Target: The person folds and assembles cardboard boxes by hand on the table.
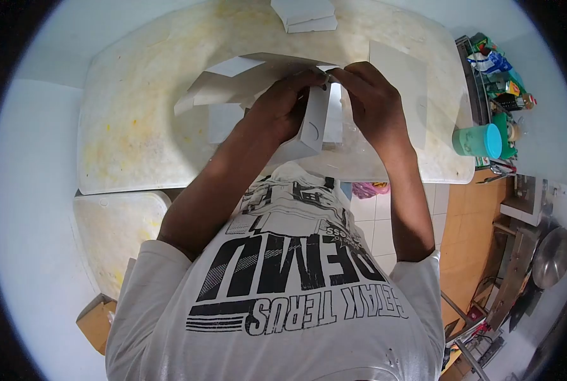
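The left hand (286,101) and right hand (373,98) pinch a part-folded white carton (248,81) (inside mostly hidden).

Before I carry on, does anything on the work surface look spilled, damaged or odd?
Yellowish patches mark the white table, most visibly toward its left end. They look odd against the pale top, probably old stains, though a spill can't be ruled out. The open carton shows no obvious tear.
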A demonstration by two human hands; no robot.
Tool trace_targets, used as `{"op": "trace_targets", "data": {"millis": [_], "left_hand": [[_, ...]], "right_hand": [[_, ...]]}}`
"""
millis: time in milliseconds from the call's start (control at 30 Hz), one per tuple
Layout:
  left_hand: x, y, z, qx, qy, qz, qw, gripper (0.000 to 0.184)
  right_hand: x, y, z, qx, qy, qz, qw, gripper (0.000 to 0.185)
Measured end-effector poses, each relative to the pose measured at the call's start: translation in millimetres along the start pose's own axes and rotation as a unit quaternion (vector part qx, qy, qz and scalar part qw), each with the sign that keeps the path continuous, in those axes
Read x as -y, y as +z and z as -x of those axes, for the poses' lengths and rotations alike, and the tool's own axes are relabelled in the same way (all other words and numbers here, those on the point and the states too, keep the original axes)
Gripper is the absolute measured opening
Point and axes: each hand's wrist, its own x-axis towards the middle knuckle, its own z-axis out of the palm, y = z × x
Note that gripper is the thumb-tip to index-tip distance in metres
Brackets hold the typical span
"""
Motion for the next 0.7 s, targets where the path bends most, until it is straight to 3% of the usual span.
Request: {"op": "trace_targets", "data": {"millis": [67, 133, 233, 367, 633, 700], "left_hand": [[-0.6, -3.2, -0.8, 0.001, -0.012, 0.006, 1.0, 0.022], [-19.4, 2.7, 1.9, -0.043, -0.117, 0.028, 0.992, 0.015], [-16.8, 0.1, -0.9, -0.044, -0.109, 0.034, 0.992, 0.013], [0.9, -5.6, -5.7, -0.012, -0.007, 0.078, 0.997, 0.009], [-10.7, -3.4, 0.2, -0.023, -0.055, 0.055, 0.997, 0.01], [-3.6, -7.2, -1.8, -0.005, -0.005, 0.04, 0.999, 0.011]], "right_hand": [[0.3, -0.4, -0.2, 0.004, 0.0, 0.004, 1.0, 0.042], [1.0, -1.3, 0.0, 0.013, -0.002, 0.013, 1.0, 0.042], [-2.0, 2.9, 3.4, 0.007, -0.002, 0.018, 1.0, 0.044], [-0.1, 3.3, 5.3, 0.007, 0.01, 0.031, 0.999, 0.044], [-5.7, 13.2, 14.6, -0.052, -0.008, 0.021, 0.998, 0.033], [-3.3, 15.0, 15.3, -0.06, -0.008, 0.025, 0.998, 0.029]]}}
